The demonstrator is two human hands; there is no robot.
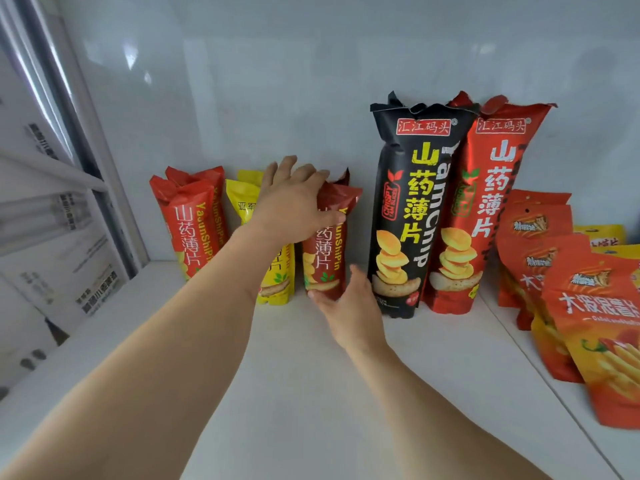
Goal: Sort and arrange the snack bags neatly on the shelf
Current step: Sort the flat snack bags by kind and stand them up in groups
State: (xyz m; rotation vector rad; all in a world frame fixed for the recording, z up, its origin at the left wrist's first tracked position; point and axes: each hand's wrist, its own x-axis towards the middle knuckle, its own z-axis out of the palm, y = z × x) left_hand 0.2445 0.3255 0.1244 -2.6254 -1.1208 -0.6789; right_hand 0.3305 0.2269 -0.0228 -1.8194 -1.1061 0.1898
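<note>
Both clamped on small red bag (325, 247) just left of tall black bag (408, 216): left hand (294, 202) gripping top, right hand (349, 303) holding base.

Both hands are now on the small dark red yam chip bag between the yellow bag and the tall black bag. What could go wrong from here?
1. The left hand holds the top of the small dark red bag and its forearm crosses the yellow bag; a sideways move may knock it over.
2. The right hand at the base is close to the tall black bag, which looks top-heavy and might tip against the tall red bag.
</note>
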